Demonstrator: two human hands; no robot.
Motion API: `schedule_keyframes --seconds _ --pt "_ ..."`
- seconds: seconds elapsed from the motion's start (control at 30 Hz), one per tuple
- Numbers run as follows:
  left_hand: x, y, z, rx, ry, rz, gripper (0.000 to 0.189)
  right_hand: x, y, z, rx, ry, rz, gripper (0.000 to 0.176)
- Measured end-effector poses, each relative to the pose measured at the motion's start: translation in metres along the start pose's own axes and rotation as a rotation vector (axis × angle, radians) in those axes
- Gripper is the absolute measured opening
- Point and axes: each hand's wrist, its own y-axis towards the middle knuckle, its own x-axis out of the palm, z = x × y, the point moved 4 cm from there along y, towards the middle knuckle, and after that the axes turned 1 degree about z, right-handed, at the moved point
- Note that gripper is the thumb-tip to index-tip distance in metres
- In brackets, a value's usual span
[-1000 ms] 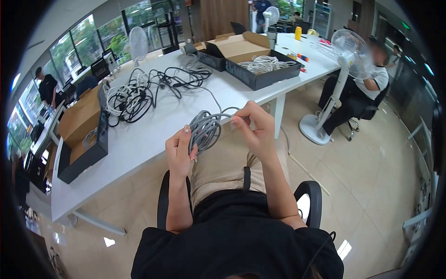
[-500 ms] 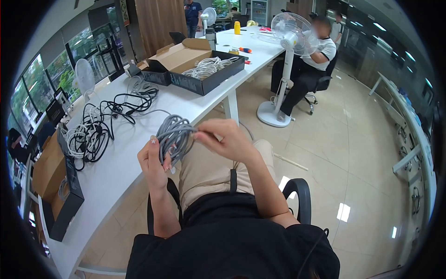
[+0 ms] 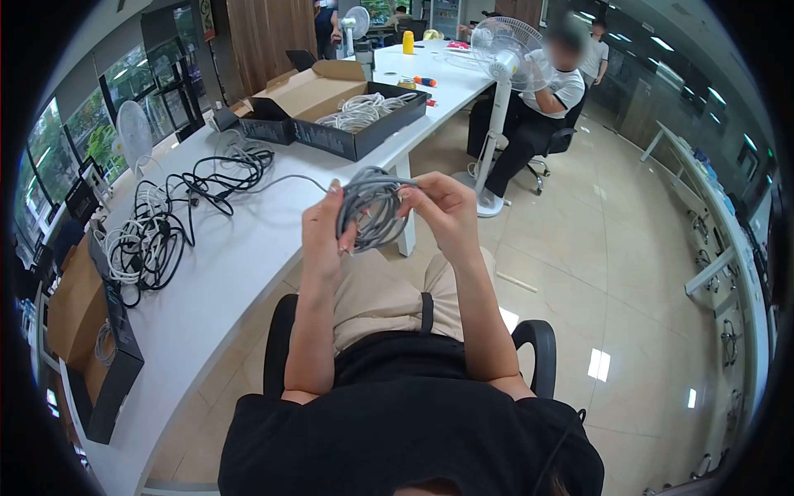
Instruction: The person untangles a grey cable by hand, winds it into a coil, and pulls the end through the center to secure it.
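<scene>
A coil of grey cable [image 3: 374, 208] is held up in front of my lap, just off the table's edge. My left hand [image 3: 324, 227] grips the coil's left side, with its fingers passing through the loops. At the upper right of the coil, my right hand [image 3: 442, 207] pinches a strand of the same cable. One grey length runs from the coil leftward to the table, toward a tangle of black cables [image 3: 217, 183]. White cables [image 3: 136, 248] lie mixed with black ones farther left.
On the white table [image 3: 236, 285] stand an open black box [image 3: 360, 136] of white cables and another open box [image 3: 116, 372] at the left edge. Beyond the table are a standing fan [image 3: 500, 74] and a seated person [image 3: 558, 91]. A chair armrest [image 3: 542, 360] flanks me.
Both hands have moved up and to the right with the grey coil. My right hand has turned more upright and still pinches the cable.
</scene>
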Motion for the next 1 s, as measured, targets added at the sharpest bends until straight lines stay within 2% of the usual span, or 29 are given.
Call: schedule_keyframes --seconds 0.07,0.13,0.2,0.33,0.4,0.5,0.53,0.63,0.77,0.9,1.0 --pt "-0.002 -0.001 0.007 -0.013 -0.026 -0.056 0.051 -0.001 0.0 -0.011 0.113 0.027 -0.15 0.013" --pt "-0.002 -0.007 0.016 -0.038 0.0 -0.037 0.049 -0.002 0.0 -0.007 0.157 0.238 -0.254 0.015" --pt "-0.004 -0.012 0.029 0.068 0.117 -0.045 0.045 -0.002 0.001 -0.01 0.168 0.323 -0.363 0.016" --pt "-0.01 -0.012 0.056 0.325 0.402 -0.112 0.036 0.008 0.004 -0.018 0.232 0.272 -0.782 0.023" --pt "-0.002 -0.013 0.066 0.347 0.438 -0.156 0.032 0.017 0.009 -0.014 0.299 0.362 -1.027 0.029" --pt "0.008 -0.011 0.075 0.384 0.558 -0.193 0.029 0.04 0.011 -0.007 0.385 0.45 -1.288 0.033" --pt "0.01 -0.011 0.077 0.395 0.603 -0.188 0.028 0.046 0.011 -0.015 0.478 0.468 -1.327 0.022" --pt "0.003 -0.01 0.082 0.443 0.651 -0.119 0.026 0.057 0.017 -0.014 0.366 0.389 -1.362 0.014" --pt "-0.005 -0.016 0.098 0.533 0.753 0.039 0.024 0.055 0.031 -0.006 0.204 0.313 -0.954 0.011" --pt "-0.009 -0.027 0.101 0.542 0.75 0.073 0.027 0.053 0.047 -0.02 -0.028 0.054 -0.524 0.011" --pt "-0.013 -0.032 0.099 0.533 0.736 0.168 0.026 0.05 0.052 -0.026 -0.248 -0.164 -0.204 0.015"
